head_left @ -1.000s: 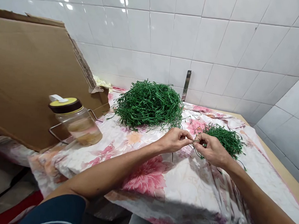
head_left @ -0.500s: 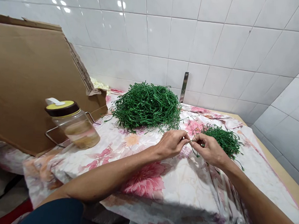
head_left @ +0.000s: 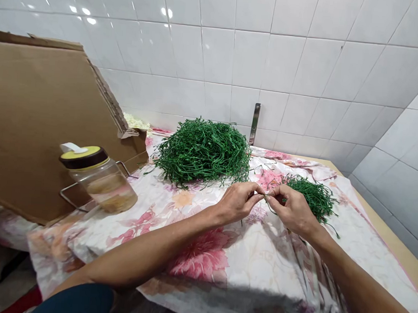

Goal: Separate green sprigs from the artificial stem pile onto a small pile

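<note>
Both hands meet over the floral cloth, pinching one thin green strand (head_left: 270, 207) between their fingertips. My left hand (head_left: 239, 201) is closed on one part of the strand, and my right hand (head_left: 293, 207) is closed on it just to the right. Part of the strand hangs below the fingers; the rest is hidden by them. Behind my left hand lies a large heap of dark green strands (head_left: 204, 151) with small knobbed ends. A smaller heap of similar strands (head_left: 313, 196) lies just behind and right of my right hand.
A flower-printed cloth (head_left: 124, 246) covers the table. At the left stands a clear plastic bottle (head_left: 112, 188) with a yellow and dark lid, in front of a large cardboard piece (head_left: 35, 125). White tiles (head_left: 216, 52) and a metal strip (head_left: 254, 124) are behind.
My hands stay close together on the strand with only slight finger movement. The whole view has shifted a little, so most things appear slightly lower and further left.
</note>
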`<action>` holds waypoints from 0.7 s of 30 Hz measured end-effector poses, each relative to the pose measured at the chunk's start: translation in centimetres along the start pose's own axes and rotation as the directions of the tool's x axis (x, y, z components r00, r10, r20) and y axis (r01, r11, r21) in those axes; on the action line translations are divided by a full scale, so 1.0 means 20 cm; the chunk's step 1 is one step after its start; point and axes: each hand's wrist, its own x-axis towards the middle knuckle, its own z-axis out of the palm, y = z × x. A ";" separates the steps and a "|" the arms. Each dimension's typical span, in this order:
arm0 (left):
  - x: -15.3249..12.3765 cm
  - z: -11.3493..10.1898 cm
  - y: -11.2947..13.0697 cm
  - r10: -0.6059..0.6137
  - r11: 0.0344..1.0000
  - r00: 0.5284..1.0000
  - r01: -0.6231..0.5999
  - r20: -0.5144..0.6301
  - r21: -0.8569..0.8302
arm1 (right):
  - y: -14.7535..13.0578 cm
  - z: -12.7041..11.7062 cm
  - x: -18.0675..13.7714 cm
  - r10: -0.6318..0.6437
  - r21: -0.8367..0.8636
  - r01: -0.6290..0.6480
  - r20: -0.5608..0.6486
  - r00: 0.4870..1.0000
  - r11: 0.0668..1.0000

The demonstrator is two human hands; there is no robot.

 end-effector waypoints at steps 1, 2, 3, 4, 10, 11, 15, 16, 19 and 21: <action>0.00 0.00 0.00 -0.001 1.000 1.000 0.001 -0.004 0.024 | 0.00 0.00 0.00 -0.025 -0.047 0.024 -0.020 0.999 0.999; 0.00 0.00 0.00 -0.005 0.999 1.000 0.005 -0.011 0.049 | -0.01 0.00 0.00 -0.049 -0.085 0.047 -0.027 0.998 0.995; 0.00 0.01 -0.01 -0.007 0.998 1.000 0.008 -0.017 0.070 | -0.01 0.01 -0.01 -0.070 -0.113 0.066 -0.028 0.997 0.991; 0.00 0.01 -0.01 -0.006 0.996 1.000 0.008 -0.023 0.083 | -0.01 0.01 -0.01 -0.082 -0.131 0.078 -0.026 0.996 0.988; -0.01 0.02 -0.03 0.042 0.997 0.999 -0.039 -0.030 0.070 | -0.04 0.01 -0.02 -0.067 -0.132 0.061 -0.035 0.997 0.989; -0.01 0.02 -0.03 0.048 0.996 0.998 -0.046 -0.029 0.079 | -0.04 0.01 -0.02 -0.068 -0.132 0.062 -0.038 0.997 0.989; -0.02 0.03 -0.02 0.060 0.982 0.998 -0.059 0.001 0.181 | -0.04 0.03 -0.01 -0.106 -0.166 0.099 -0.032 0.994 0.981; -0.02 0.03 -0.01 0.056 0.975 0.998 -0.057 0.012 0.216 | -0.04 0.03 -0.01 -0.111 -0.175 0.105 -0.028 0.993 0.979; -0.03 0.05 0.00 0.038 0.936 0.998 -0.054 0.052 0.348 | -0.02 0.05 -0.01 -0.074 -0.172 0.069 -0.020 0.997 0.983; -0.04 0.06 0.00 0.022 0.892 0.996 -0.059 0.088 0.448 | -0.01 0.06 -0.01 -0.026 -0.146 0.025 -0.005 1.000 0.989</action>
